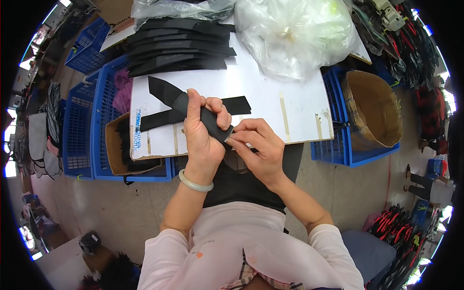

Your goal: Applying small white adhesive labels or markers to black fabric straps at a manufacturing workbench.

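Observation:
A black fabric strip [166,92] is gripped in my left hand [203,133], fingers curled round it and thumb pointing up. Its pointed far end sticks out to the upper left, over the table. At the strip's near end, my right hand [263,150] pinches with thumb and fingertips. A tiny pale bit shows between those fingertips, too small to name. Beneath the held strip, another black strip [239,105] lies across the white tabletop [263,96]. The palm side of my right hand is hidden.
Stacked black fabric pieces [179,46] lie at the table's far left, beside a large clear plastic bag [295,36]. Blue crates [79,130] stand left of the table. On the right, a blue crate [333,92] holds an open cardboard box [374,108]. Another person [430,188] is far right.

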`<state>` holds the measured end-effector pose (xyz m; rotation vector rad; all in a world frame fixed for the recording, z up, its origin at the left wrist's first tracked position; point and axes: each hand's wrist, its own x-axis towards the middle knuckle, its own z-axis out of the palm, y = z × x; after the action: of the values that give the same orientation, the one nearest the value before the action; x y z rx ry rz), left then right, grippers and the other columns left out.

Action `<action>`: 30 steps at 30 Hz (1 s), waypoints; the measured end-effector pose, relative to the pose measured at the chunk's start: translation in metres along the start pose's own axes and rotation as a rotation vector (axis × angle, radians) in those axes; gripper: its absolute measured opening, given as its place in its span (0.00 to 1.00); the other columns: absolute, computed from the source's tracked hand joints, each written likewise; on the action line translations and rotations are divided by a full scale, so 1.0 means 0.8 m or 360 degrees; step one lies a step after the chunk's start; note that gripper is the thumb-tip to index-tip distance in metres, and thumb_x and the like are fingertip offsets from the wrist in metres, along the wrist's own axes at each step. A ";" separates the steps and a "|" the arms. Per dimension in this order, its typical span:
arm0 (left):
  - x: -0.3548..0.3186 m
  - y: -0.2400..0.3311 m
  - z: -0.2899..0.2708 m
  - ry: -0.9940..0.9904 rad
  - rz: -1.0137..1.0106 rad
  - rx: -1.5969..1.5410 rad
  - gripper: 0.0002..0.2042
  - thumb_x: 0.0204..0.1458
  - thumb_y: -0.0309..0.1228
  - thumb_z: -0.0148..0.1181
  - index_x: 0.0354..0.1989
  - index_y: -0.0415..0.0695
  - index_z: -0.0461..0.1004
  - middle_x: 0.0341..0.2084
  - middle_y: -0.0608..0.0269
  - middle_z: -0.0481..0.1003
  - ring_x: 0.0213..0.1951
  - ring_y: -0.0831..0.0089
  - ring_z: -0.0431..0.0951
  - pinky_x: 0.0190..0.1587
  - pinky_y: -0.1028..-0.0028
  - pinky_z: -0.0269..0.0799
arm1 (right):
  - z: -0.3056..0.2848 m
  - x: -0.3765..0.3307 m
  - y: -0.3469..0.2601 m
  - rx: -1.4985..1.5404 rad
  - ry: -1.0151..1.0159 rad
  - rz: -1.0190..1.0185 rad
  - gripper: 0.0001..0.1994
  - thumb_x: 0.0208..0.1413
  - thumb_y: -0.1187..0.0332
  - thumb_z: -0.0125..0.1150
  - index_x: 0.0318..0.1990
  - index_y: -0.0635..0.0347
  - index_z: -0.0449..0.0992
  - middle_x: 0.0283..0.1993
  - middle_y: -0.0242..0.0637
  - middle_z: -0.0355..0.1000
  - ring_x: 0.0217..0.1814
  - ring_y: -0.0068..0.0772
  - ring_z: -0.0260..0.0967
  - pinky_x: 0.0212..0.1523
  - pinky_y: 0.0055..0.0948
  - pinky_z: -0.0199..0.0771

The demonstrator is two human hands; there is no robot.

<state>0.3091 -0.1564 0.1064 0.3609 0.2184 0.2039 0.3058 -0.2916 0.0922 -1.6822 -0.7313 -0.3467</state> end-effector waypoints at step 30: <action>-0.036 -0.006 0.007 -0.0836 0.0615 0.1112 0.22 0.46 0.20 0.71 0.33 0.45 0.57 0.24 0.58 0.71 0.25 0.81 0.71 0.30 0.81 0.69 | -0.003 -0.055 0.046 0.0127 -0.0134 -0.0109 0.06 0.51 0.76 0.66 0.36 0.58 0.80 0.47 0.47 0.71 0.40 0.40 0.71 0.37 0.31 0.74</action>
<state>0.2833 -0.1694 0.1145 1.1351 -0.3181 0.4035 0.2962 -0.3092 0.0384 -1.6066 -0.8562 -0.2919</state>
